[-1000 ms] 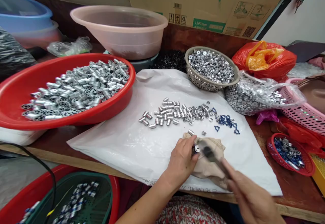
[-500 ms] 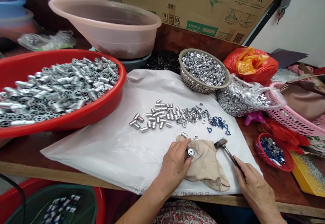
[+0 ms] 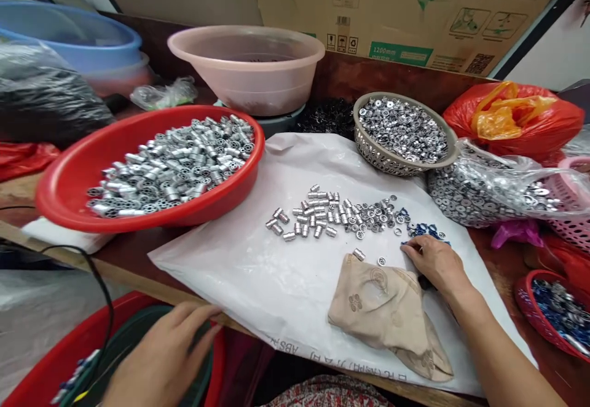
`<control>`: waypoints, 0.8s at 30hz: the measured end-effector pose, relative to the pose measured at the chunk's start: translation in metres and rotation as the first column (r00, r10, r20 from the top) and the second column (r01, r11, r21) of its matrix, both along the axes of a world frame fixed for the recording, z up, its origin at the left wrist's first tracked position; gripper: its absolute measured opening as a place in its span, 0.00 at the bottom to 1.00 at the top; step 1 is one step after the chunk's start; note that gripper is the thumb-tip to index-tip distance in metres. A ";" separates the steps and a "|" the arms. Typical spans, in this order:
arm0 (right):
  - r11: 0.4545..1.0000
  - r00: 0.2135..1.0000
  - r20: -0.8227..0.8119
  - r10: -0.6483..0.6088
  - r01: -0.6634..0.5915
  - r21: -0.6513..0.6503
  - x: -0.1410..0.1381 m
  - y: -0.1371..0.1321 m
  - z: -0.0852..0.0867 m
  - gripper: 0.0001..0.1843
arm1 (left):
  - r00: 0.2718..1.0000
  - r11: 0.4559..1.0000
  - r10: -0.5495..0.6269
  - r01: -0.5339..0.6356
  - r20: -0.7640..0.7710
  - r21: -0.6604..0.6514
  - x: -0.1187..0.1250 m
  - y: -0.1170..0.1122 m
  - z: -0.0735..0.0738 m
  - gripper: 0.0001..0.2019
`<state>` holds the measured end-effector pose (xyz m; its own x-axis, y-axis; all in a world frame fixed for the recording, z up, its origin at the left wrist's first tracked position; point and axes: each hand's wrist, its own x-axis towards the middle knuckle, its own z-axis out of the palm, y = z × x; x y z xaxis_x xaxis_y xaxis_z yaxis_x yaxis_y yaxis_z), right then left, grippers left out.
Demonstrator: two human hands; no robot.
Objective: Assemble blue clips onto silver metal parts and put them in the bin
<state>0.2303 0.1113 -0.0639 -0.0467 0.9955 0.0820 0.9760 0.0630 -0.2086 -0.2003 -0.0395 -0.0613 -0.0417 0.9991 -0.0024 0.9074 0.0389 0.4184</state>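
Observation:
My left hand (image 3: 166, 358) hovers low at the front left, fingers stretched out and empty, over a green basket (image 3: 138, 333) that sits in a red tub (image 3: 69, 358) below the table edge. My right hand (image 3: 433, 262) rests on the white sheet (image 3: 258, 265), fingers curled down at the small blue clips (image 3: 426, 230). A dark bit shows under its palm, and I cannot make out what it is. A beige cloth (image 3: 387, 308) lies just left of that hand. Loose silver cylinders (image 3: 313, 216) and small silver rings (image 3: 373, 213) lie in a row beyond it.
A red basin (image 3: 64, 185) heaped with silver cylinders stands at the left. A grey basket (image 3: 391, 161) of silver rings and a clear bag (image 3: 488, 189) of parts sit at the back right. A pink bowl (image 3: 249, 81), a blue basin (image 3: 69, 38), red bags (image 3: 516, 118) and a small red basket (image 3: 530, 302) surround them.
My left hand left the cloth, where it held a small part, and dropped to the green basket. My right hand moved up from the hammer's handle to the blue clips. The camera shifted left.

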 end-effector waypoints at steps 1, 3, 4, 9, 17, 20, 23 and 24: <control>1.000 1.000 -0.016 0.002 -0.002 0.007 -0.002 -0.001 0.000 0.13 | 0.998 0.998 -0.058 0.058 0.039 -0.001 0.017 0.016 0.003 0.08; 0.999 0.998 -0.056 0.019 -0.017 0.029 -0.006 -0.005 0.002 0.12 | 0.991 0.993 -0.113 0.110 0.076 0.047 0.064 0.058 0.007 0.10; 0.999 0.997 -0.073 0.036 -0.033 0.042 -0.008 -0.009 0.004 0.12 | 0.986 0.988 -0.143 0.138 0.083 0.064 0.089 0.081 0.008 0.12; 0.999 0.940 -0.340 0.020 -0.004 0.048 -0.020 -0.039 0.016 0.11 | 0.963 0.972 -0.233 0.228 0.138 0.049 0.162 0.155 0.011 0.09; 0.984 0.699 -0.694 0.172 -0.154 0.089 -0.069 -0.066 0.019 0.11 | 0.521 0.942 -0.046 0.307 0.852 -0.136 0.171 0.105 0.022 0.10; 0.975 0.619 -0.757 0.209 -0.190 0.114 -0.084 -0.068 0.017 0.11 | 0.208 0.897 0.194 0.358 0.959 -0.259 0.178 0.085 0.021 0.15; 0.967 0.603 -0.759 0.247 -0.202 0.154 -0.087 -0.076 0.015 0.11 | 0.135 0.872 0.267 0.388 0.954 -0.299 0.180 0.079 0.020 0.16; 0.961 0.602 -0.751 0.270 -0.215 0.174 -0.086 -0.080 0.015 0.12 | 0.136 0.856 0.274 0.418 0.952 -0.306 0.179 0.078 0.020 0.16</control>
<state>0.1442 0.0317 -0.0488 -0.1786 0.9489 0.2602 0.4141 0.3124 -0.8550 -0.0209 0.0385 -0.0412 0.4139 0.8424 -0.3451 -0.2365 0.4655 0.8528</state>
